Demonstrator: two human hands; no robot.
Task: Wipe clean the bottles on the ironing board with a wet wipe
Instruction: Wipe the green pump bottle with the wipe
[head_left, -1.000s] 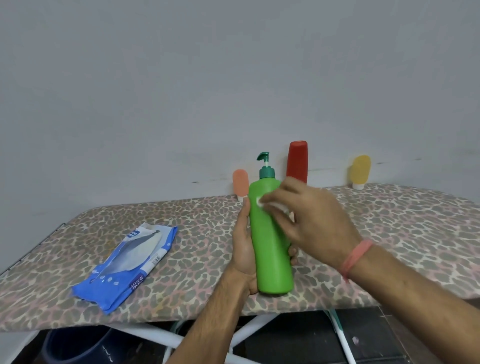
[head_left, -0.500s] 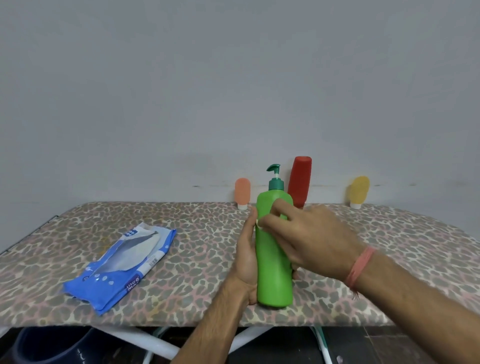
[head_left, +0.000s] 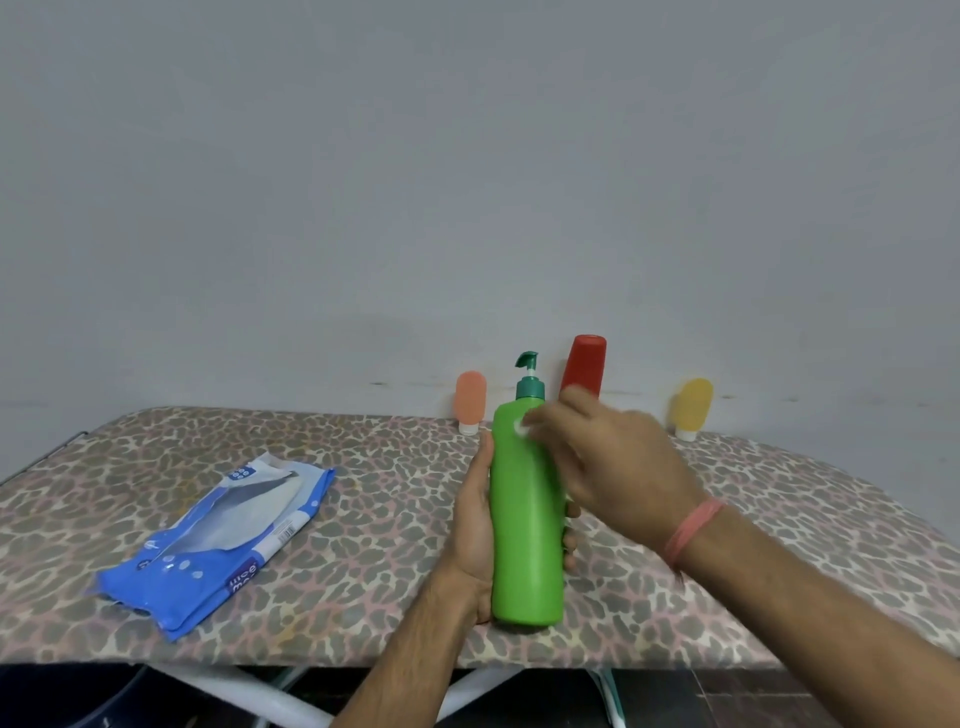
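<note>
Right hand slid up; fingers press wipe on green bottle shoulder.

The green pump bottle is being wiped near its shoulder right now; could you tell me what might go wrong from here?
1. The right hand rubs the wet wipe high on the green pump bottle, just under the pump head; a slip upward could press it and dispense liquid.
2. The red bottle stands right behind that hand, so a wide stroke may topple it.
3. The left hand grips only one side; wetness could make the bottle slide.
</note>
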